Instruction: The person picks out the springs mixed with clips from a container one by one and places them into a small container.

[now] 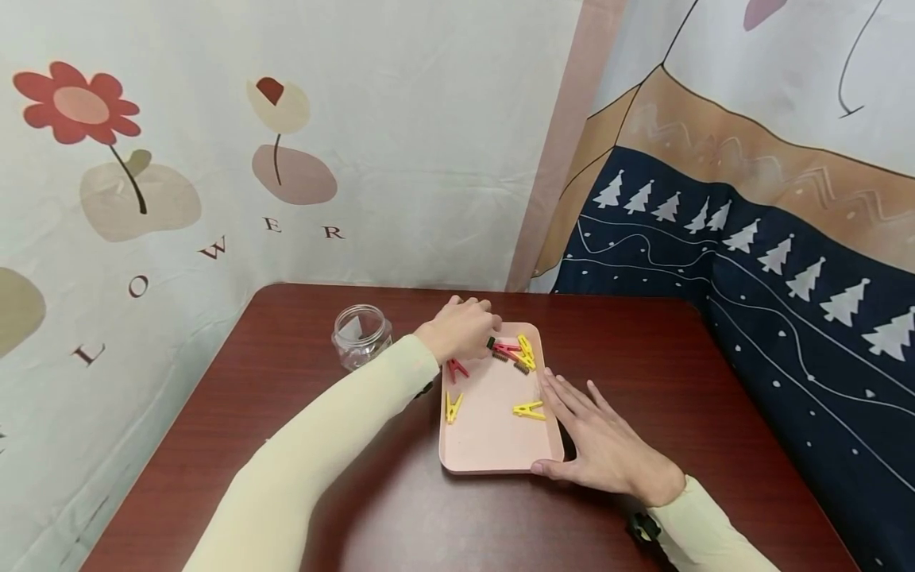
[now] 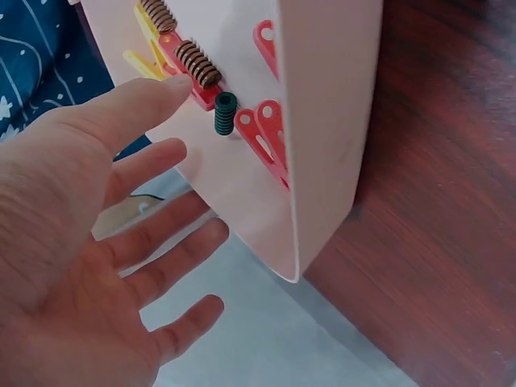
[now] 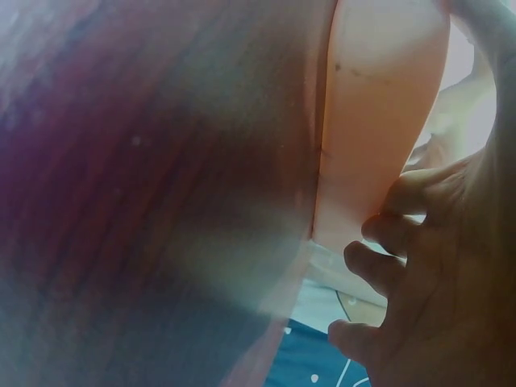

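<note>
Your left hand (image 1: 463, 327) hangs loose and empty near the green coil (image 2: 225, 114); any pinch wants fingertips clear of the red clips (image 2: 249, 135)! Right hand (image 1: 604, 441) spread against the tray (image 1: 493, 445): steady, gentle pressure.

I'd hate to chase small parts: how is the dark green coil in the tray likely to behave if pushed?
The dark green coil may roll on its rounded side, though a red clip beside it could block it one way. Its ridges probably make it less slippery. Its small size suggests little weight.
</note>
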Motion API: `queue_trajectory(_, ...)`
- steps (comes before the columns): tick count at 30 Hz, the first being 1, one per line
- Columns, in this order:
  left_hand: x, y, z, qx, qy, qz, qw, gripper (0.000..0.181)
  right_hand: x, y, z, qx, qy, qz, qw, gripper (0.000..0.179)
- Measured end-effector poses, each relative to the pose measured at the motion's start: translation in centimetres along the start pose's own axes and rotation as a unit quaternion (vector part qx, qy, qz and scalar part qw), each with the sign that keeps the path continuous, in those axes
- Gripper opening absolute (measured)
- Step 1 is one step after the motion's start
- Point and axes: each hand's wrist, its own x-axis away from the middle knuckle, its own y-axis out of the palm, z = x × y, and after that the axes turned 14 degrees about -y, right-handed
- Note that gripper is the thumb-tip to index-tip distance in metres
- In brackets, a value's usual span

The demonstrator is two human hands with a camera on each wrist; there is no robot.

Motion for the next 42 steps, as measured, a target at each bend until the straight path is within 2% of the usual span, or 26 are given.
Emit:
queue_trajectory(4, -0.2, -0.2, 0.5, -0.008, 0.003, -0.003, 1.0000, 0.041, 0.0, 0.0, -0.1, 0.001, -0.002, 0.001, 1.0000, 0.127)
queue_trajectory(12, -0.6, -0.1, 0.9, -0.027, -0.012, 0.002, 0.9996, 0.018, 0.0, 0.1, -0.2, 0.001, -0.006, 0.005, 1.0000, 0.128)
queue_trajectory(23, -1.9, 0.7, 1.7, -0.073, -0.032, -0.021, 0.9966, 0.025, -0.1, 0.1, -0.2, 0.003, -0.007, 0.008, 0.9999, 0.128)
queue_trajectory(30, -1.5, 0.3, 2.0, -0.069, -0.034, -0.027, 0.9967, 0.038, -0.1, 0.1, -0.2, 0.001, -0.009, 0.012, 0.9999, 0.127)
queue_trajectory(37, -1.2, 0.0, 2.2, -0.077, -0.031, -0.028, 0.9962, 0.031, 0.0, 0.0, -0.2, 0.006, -0.014, 0.016, 0.9998, 0.126)
queue_trajectory(42, -0.9, -0.1, 1.9, -0.069, -0.026, -0.014, 0.9971, 0.023, 0.0, 0.0, -0.2, 0.003, -0.010, 0.011, 0.9999, 0.126)
